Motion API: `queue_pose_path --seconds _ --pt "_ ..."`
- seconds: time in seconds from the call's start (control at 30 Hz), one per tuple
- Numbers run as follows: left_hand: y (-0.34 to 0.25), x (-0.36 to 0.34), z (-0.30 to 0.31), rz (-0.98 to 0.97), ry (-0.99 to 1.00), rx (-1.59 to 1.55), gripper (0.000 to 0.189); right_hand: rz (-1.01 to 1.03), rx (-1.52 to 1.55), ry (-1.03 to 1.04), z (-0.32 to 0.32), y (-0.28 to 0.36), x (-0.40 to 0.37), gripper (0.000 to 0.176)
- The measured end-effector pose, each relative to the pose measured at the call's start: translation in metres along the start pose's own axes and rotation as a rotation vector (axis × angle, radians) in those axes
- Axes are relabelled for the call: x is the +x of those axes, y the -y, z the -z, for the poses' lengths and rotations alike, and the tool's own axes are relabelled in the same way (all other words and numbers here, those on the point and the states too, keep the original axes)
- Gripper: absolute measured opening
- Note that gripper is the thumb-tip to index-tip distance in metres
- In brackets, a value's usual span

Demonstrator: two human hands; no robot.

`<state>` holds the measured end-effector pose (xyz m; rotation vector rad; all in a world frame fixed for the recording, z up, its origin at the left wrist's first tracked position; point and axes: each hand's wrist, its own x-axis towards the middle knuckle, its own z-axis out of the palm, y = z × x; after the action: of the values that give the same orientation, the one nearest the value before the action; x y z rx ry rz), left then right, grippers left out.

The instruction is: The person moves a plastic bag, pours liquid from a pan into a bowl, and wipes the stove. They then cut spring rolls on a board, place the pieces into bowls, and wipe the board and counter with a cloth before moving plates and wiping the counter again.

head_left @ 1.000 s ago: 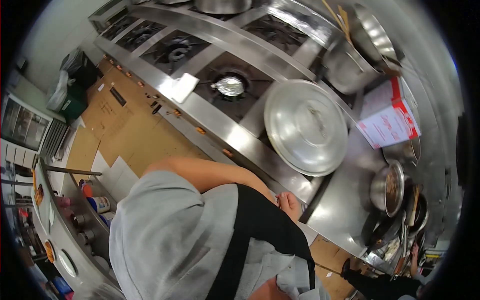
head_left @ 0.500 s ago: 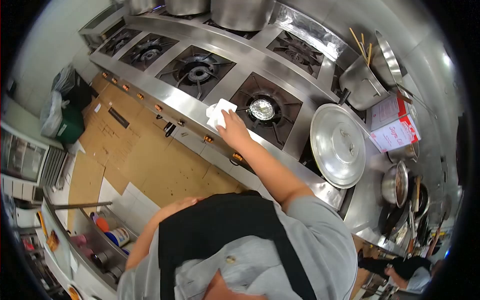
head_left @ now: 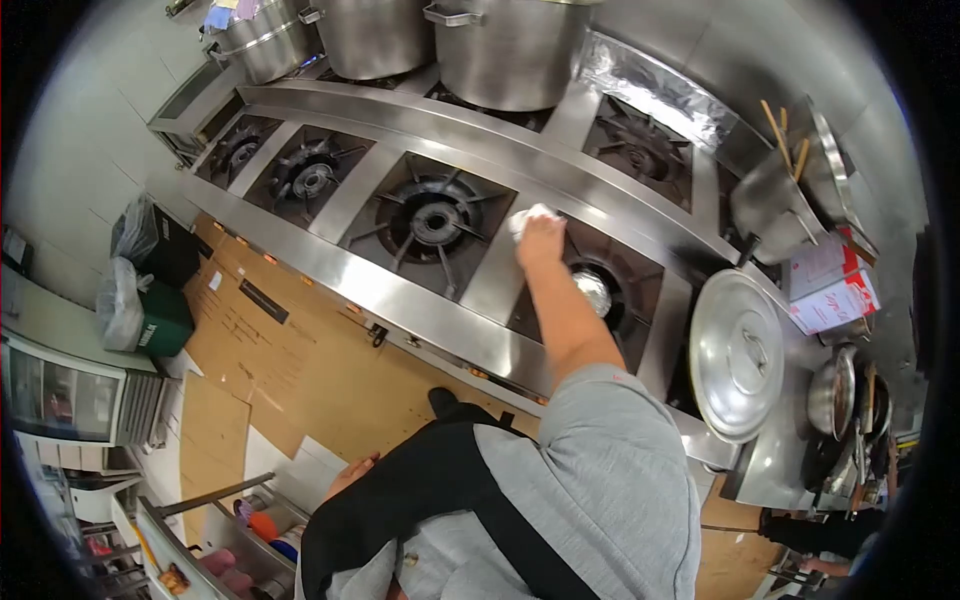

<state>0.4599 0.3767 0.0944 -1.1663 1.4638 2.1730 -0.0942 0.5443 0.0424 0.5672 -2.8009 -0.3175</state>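
My right hand (head_left: 541, 243) is closed around a crumpled white cloth (head_left: 530, 216). It presses the cloth on the steel strip of the stove top (head_left: 492, 275), between two burners. Under my forearm lies a burner whose middle is covered with foil (head_left: 593, 292). To the left of the hand is a black gas burner (head_left: 436, 222) with a bare grate. My left hand (head_left: 352, 474) rests low against the side of my black apron (head_left: 400, 480), its visible fingers lying flat and the rest hidden by my body.
Large steel pots (head_left: 515, 50) stand on the back burners. A round metal lid (head_left: 738, 355) lies at the right, near a red and white tin (head_left: 832, 285) and a pot with wooden sticks (head_left: 775, 205). Cardboard (head_left: 300, 345) covers the floor. Another person's sleeve (head_left: 820, 528) shows at lower right.
My right hand has moved with the cloth from the stove's front edge back along the strip between the burners. My body and view have shifted; my left hand stays by the apron.
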Motion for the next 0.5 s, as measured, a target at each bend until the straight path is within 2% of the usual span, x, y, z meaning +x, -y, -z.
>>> queue_pose_path --seconds 0.1,0.13,0.23,0.33,0.37,0.5 --pt "-0.039 0.012 0.024 0.04 0.0 0.163 0.048 -0.218 0.122 0.18 0.02 -0.02 0.062 0.032" --pt "-0.043 0.02 0.037 0.022 -0.031 0.187 0.048 -0.272 0.175 0.28 0.027 -0.017 0.083 0.029" --pt "-0.028 0.04 0.073 0.031 -0.113 0.16 0.048 -0.339 0.475 0.332 0.015 0.019 0.131 0.029" --pt "-0.02 0.052 0.092 0.104 -0.185 -0.017 0.045 -0.203 0.638 0.235 0.042 0.076 0.161 0.029" --pt "-0.019 0.054 0.098 0.117 -0.205 -0.036 0.044 -0.151 0.604 0.191 0.002 0.098 0.184 0.031" --pt "-0.014 0.065 0.138 0.157 -0.258 0.002 0.043 -0.07 0.671 0.287 0.038 0.175 0.227 0.033"
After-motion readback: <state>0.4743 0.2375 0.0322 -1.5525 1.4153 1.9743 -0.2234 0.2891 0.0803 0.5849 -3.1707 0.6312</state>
